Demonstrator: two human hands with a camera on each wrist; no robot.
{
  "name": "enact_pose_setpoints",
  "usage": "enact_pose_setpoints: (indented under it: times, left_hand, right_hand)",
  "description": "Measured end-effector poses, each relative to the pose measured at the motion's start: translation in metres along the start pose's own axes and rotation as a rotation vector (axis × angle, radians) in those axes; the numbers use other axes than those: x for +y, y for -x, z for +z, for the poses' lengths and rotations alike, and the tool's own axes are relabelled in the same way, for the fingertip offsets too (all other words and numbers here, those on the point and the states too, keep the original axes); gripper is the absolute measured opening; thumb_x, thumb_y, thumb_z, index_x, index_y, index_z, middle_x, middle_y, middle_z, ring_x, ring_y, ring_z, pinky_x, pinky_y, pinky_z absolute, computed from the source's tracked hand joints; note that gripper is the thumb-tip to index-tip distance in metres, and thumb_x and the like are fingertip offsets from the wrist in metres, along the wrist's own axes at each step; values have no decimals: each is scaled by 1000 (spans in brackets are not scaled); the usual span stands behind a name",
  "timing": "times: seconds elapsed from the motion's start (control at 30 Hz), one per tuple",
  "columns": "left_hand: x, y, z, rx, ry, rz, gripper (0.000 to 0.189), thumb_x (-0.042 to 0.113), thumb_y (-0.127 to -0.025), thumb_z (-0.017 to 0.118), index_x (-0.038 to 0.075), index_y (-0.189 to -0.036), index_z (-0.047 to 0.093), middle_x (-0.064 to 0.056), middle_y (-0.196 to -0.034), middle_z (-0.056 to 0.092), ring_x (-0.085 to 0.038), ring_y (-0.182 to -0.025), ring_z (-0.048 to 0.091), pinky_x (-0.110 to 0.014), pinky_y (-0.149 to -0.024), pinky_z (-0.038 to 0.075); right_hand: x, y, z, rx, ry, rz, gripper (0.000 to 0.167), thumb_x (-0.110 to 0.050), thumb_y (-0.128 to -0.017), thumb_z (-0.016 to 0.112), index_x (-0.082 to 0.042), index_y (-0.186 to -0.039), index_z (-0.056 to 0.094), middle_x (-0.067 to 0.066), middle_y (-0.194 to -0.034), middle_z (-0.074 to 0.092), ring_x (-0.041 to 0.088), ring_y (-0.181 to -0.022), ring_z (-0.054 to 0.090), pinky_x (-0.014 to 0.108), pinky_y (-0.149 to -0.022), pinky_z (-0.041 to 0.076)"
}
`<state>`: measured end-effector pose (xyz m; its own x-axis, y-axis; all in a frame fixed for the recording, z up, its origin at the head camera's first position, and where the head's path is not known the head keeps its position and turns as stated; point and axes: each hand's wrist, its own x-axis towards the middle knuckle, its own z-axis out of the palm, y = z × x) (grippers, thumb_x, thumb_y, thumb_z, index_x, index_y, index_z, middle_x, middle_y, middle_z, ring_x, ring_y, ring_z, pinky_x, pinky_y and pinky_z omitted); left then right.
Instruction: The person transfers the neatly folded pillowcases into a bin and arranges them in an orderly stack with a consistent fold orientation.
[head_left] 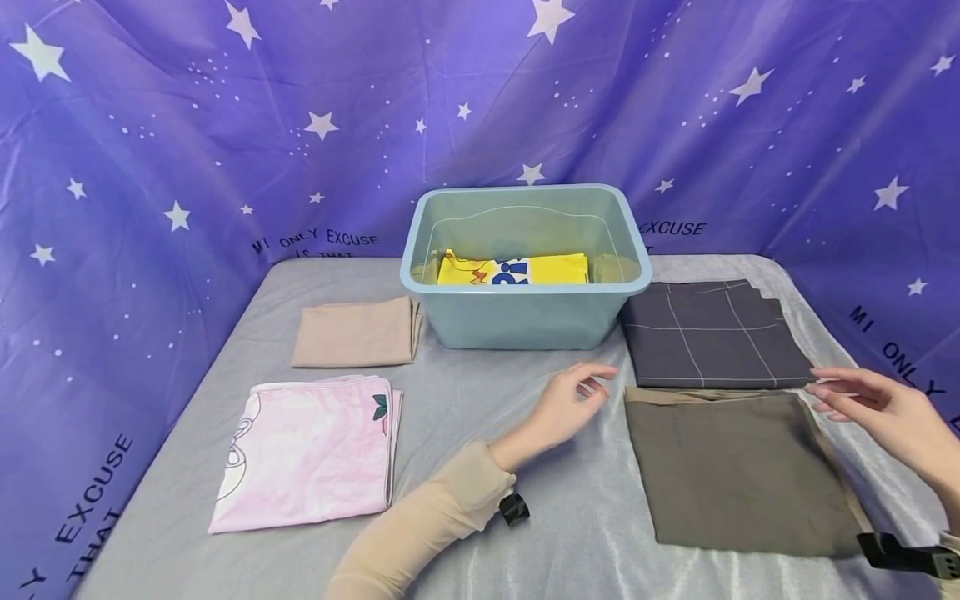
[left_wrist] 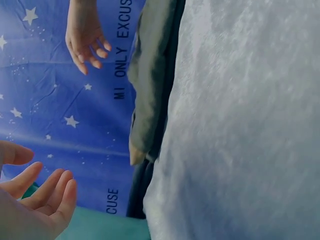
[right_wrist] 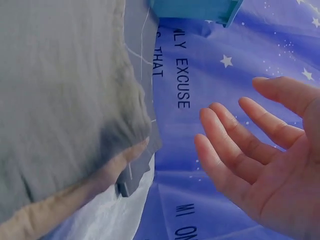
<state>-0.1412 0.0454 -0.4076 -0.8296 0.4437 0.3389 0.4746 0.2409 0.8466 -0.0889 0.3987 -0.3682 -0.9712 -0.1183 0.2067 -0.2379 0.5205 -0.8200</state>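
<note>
A folded olive-brown cloth (head_left: 742,471) lies on the right of the table, its tan edge showing at the top and right side. Just behind it is a folded dark grey cloth (head_left: 705,333) with a white grid of lines. My left hand (head_left: 558,408) hovers left of these two, fingers loosely bent and holding nothing. On the other side my right hand (head_left: 881,408) is above their right edges, its fingers relaxed and apart in the right wrist view. A blue-green plastic tub (head_left: 525,321) stands at the back middle, with a yellow printed cloth (head_left: 558,268) inside.
On the left lie a folded beige cloth (head_left: 352,333) and, nearer, a folded pink-and-white cloth (head_left: 311,458). The table carries a grey cover (head_left: 577,533). A purple star-printed curtain (head_left: 450,75) hangs behind and at both sides.
</note>
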Motion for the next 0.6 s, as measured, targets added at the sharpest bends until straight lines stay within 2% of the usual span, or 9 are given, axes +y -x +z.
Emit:
enact_pose_setpoints:
  times: [0.27,0.43,0.53,0.6]
  left_hand:
    - [-3,4,13,-52,-21,-67,27,2,-84,53,3,-110,59,-6,-103,62,-5,-82,58,-9,-72,43]
    - [-4,5,21,-62,15,-94,29,0,-83,52,2,-111,58,-9,-102,62,-5,-82,58,-9,-71,43]
    - [-3,6,25,-72,37,-129,30,0,-83,51,1,-113,57,-11,-104,61,-5,-81,58,-9,-70,43]
    - [-4,8,27,-79,53,-154,31,0,-83,51,0,-113,56,-12,-106,60,-6,-80,58,-9,-69,43]
  right_hand:
    - [10,4,-7,-24,59,79,44,3,-86,52,-39,-100,51,-30,-87,56,-7,-68,58,11,-54,45]
    - [19,6,-9,-36,119,109,44,0,-85,54,-42,-98,50,-32,-86,55,-8,-68,56,11,-54,45]
    - [39,9,-12,-21,129,110,42,1,-84,55,-38,-100,54,-31,-84,56,-8,-67,57,10,-53,44]
    - [61,11,-16,-21,135,87,40,1,-84,56,-34,-103,55,-30,-84,58,-9,-68,57,10,-54,44]
